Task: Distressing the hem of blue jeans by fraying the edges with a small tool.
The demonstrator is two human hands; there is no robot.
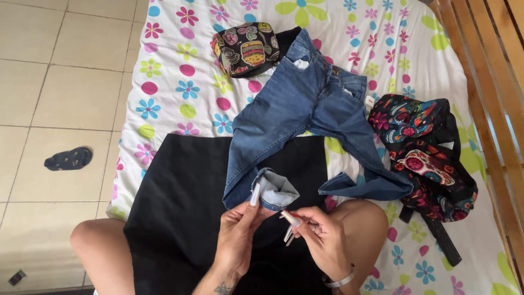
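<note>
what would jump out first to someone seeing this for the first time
The blue jeans spread across the middle of the flowered bedsheet catch the eye first, one leg's turned-up cuff pinched by the left hand while the right hand sits just beside it. Next come the patterned backpack at the right by the wooden bed frame, and a lone dark sock on the tiled floor at the left.

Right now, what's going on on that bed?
A person sits on a flower-print sheet with blue jeans spread in front of them. The left hand pinches the turned-up hem of one jeans leg; the right hand is beside it, fingers curled close to the cuff. A patterned pouch lies past the waistband, a floral backpack to the right, and a dark sock on the floor tiles.
</note>
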